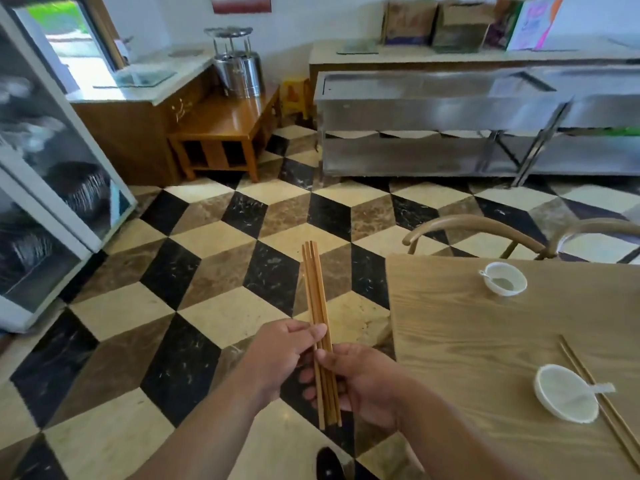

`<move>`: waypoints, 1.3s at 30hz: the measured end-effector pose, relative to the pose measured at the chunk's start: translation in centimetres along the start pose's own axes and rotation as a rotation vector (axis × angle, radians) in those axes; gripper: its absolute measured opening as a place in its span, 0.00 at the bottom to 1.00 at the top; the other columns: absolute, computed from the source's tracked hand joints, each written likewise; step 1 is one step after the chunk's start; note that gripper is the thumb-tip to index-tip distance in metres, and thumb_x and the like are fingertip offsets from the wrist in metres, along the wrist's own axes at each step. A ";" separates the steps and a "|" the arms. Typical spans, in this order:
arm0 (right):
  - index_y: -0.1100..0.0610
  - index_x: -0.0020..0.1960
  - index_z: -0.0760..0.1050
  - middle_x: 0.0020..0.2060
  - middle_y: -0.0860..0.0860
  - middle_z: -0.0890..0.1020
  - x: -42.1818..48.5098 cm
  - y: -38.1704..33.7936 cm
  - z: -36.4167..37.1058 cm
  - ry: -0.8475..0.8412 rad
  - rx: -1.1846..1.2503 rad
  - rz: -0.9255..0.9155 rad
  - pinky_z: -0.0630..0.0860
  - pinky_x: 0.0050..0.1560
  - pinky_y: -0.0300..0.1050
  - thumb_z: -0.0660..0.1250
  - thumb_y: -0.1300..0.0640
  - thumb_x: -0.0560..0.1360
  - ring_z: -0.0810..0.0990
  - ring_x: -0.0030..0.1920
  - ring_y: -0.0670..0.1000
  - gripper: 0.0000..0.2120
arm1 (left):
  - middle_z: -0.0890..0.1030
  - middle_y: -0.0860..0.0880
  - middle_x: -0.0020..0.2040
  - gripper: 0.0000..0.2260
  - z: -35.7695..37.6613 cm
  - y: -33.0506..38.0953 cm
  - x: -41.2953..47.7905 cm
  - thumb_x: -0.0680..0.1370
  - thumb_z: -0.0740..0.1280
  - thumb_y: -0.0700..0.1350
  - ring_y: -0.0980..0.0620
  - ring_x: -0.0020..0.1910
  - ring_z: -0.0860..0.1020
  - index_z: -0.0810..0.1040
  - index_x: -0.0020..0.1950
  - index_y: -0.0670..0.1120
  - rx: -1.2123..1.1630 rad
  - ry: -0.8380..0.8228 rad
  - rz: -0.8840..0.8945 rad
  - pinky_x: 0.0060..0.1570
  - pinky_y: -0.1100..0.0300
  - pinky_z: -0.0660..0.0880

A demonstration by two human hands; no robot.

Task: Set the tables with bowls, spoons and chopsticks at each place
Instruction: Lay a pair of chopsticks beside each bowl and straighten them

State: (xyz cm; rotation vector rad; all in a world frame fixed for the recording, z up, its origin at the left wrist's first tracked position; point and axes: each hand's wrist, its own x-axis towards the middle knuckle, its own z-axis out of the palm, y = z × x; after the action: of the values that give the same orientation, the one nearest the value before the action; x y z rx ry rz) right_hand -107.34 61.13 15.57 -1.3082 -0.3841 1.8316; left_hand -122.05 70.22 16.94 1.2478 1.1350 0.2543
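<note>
The right hand [363,386] is wrapped around the lower part of a bundle of wooden chopsticks [317,299], fingers curled underneath and thumb pressed across the front, so the sticks are clamped in its palm with their bottom ends poking out just below the fist. The left hand [277,358] meets the same bundle a little higher up, its thumb and fingertips pinched on the sticks as if to tease a pair loose; it is closed on them too, though more lightly. The bundle stands nearly upright, tilted slightly away from the person, and it hangs over the chequered floor [214,306], just left of the wooden table [467,323] and not touching it. On that table, the near place looks finished: a white bowl [564,393] with a white spoon [601,388] resting in it, and a pair of chopsticks [588,382] lying just beside the bowl on its right. The far place has only a smaller-looking bowl [505,279] with a spoon [485,274] in it, in front of a curved-back chair [467,225]; no chopsticks are visible beside it. Judging by this, bowls and spoons are out at the places in view, and chopsticks remain for the far place and any settings beyond the frame.
</note>
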 end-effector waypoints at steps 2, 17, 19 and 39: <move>0.64 0.61 0.82 0.49 0.59 0.89 2.0 -1.7 -0.3 -0.019 0.046 -0.024 0.87 0.50 0.49 0.64 0.56 0.86 0.88 0.46 0.56 0.13 | 0.85 0.36 0.42 0.15 -0.7 1.8 2.2 0.84 0.70 0.51 0.47 0.37 0.83 0.88 0.50 0.41 0.055 0.013 0.020 0.38 0.61 0.84; 0.63 0.60 0.83 0.50 0.60 0.87 21.7 -26.5 -6.7 0.031 0.131 -0.196 0.84 0.60 0.58 0.63 0.56 0.87 0.87 0.48 0.57 0.13 | 0.88 0.46 0.38 0.11 -6.2 23.7 28.5 0.83 0.72 0.51 0.48 0.34 0.84 0.90 0.48 0.47 0.329 0.027 0.085 0.42 0.54 0.83; 0.62 0.60 0.84 0.50 0.60 0.88 22.7 -30.0 -7.8 0.086 0.113 -0.221 0.84 0.61 0.57 0.64 0.56 0.87 0.87 0.49 0.56 0.13 | 0.90 0.47 0.41 0.11 -6.0 26.7 31.1 0.83 0.71 0.52 0.47 0.40 0.88 0.90 0.50 0.48 0.351 -0.003 0.107 0.44 0.57 0.84; 0.58 0.60 0.85 0.52 0.56 0.90 28.0 -55.2 -18.7 0.872 0.225 -0.571 0.85 0.61 0.56 0.66 0.54 0.85 0.89 0.55 0.58 0.11 | 0.89 0.53 0.42 0.09 4.0 54.9 58.7 0.83 0.71 0.51 0.50 0.49 0.87 0.89 0.49 0.48 0.567 -0.749 0.495 0.65 0.43 0.81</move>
State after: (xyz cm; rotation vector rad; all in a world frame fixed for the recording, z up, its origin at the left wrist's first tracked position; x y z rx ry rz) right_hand -69.12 112.20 26.45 -1.4963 -0.0499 0.7078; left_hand -68.94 129.01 31.07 1.9039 0.2287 -0.1889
